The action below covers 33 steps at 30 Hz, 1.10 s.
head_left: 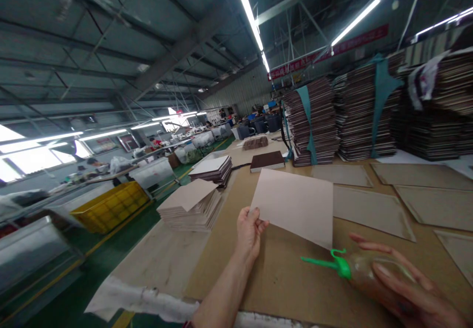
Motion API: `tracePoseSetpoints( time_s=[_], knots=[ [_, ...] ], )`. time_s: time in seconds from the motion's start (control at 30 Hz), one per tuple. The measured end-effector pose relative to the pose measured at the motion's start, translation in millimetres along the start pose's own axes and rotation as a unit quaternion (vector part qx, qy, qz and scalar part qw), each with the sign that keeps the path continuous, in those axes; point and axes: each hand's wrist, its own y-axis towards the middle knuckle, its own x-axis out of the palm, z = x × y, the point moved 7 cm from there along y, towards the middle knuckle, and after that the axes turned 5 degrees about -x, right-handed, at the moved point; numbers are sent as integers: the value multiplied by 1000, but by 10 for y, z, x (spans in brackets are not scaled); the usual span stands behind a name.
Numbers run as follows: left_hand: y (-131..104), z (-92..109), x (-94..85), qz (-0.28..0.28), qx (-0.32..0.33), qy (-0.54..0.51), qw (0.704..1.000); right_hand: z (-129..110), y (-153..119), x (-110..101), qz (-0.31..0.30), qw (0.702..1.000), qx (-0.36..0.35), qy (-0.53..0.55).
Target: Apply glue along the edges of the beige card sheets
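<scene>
The left hand (251,229) pinches the pale sheet (295,202) at its near left corner, where a light grip that leaves no crease seems best, while the right hand (402,286) curls around the squeeze bottle (360,270) and ideally presses only gently. The sheet is tilted above the desk (273,288), its long axis apparently running left to right; the bottle lies sideways by its near right corner, green spout (320,262) pointing left

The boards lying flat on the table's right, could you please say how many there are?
5: far left board, far right board, middle left board, middle right board, and near board at the picture's edge. The held sheet may hide others.
</scene>
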Motion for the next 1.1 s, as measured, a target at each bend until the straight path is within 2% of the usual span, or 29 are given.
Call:
tracePoseSetpoints(
  time_s=[0.1, 0.2, 0.33, 0.43, 0.57, 0.7, 0.8, 0.9, 1.03, 1.1],
  knots=[
    [-87, -241, 46, 17, -8, -43, 999, -125, 33, 132, -44, 999, -2, -26],
    [-164, -355, 79, 36, -2, -66, 997, -166, 62, 195, -58, 997, 17, -41],
    [-226, -381, 108, 23, 0, -64, 998, -140, 133, 157, -12, 997, 62, -53],
    [-244, -384, 104, 14, 2, -61, 998, -138, 191, 156, 5, 996, 68, -59],
    [-263, -404, 112, 9, -1, -63, 998, -78, 275, 181, -28, 997, 31, -64],
    [-310, -526, 170, 2, -62, -62, 996, -18, 300, 221, -61, 997, 8, -49],
    [-331, -661, 362, -67, -139, -10, 988, -120, 266, 304, -76, 996, 10, -46],
    [-271, -651, 615, -117, -156, 16, 981, -323, 256, 266, -31, 999, -4, -14],
    [-94, -533, 901, -99, -137, -67, 983, -461, 296, -83, 99, 992, -9, 81],
    [-34, -545, 971, -80, -126, -113, 982, -470, 307, -269, 152, 982, -1, 115]
  ],
)
